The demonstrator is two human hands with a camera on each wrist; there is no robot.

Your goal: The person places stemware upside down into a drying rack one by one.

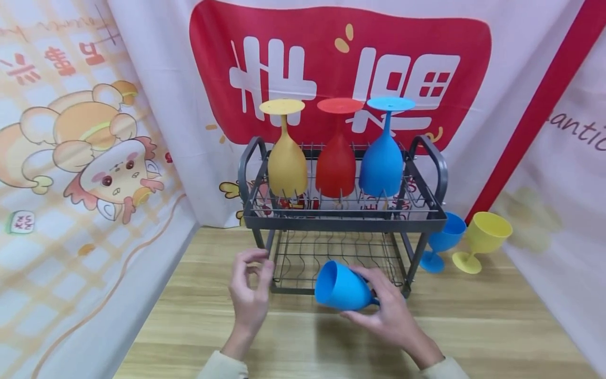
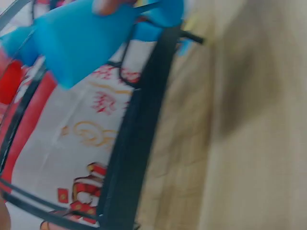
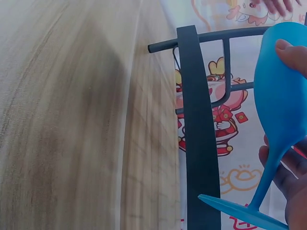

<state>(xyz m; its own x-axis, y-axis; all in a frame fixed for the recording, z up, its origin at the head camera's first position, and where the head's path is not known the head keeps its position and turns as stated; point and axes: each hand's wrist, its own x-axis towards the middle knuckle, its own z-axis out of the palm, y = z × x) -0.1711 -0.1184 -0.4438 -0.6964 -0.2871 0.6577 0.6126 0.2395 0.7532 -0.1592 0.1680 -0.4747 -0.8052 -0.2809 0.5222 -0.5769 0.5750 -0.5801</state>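
My right hand (image 1: pixel 390 316) grips a blue plastic goblet (image 1: pixel 347 289) around the bowl's lower end, tipped on its side with its mouth to the left. In the right wrist view its stem and foot stick out below the fingers (image 3: pixel 285 167). The goblet is in front of the lower tier of a dark two-tier dish rack (image 1: pixel 341 225). To the left, my left hand (image 1: pixel 251 295) hovers near the rack's front left leg, fingers loosely bent and holding nothing. Upside down on the upper tier stand a yellow goblet (image 1: pixel 287 166), a red goblet (image 1: pixel 335 168) and another blue goblet (image 1: pixel 381 166).
Right of the rack, a blue goblet (image 1: pixel 448 236) and a yellow goblet (image 1: pixel 488 233) stand upright on the wooden table (image 1: pixel 473 326). Wire dividers (image 1: pixel 303 258) line the lower tier. Printed cloth (image 1: pixel 341 47) hangs behind and at both sides.
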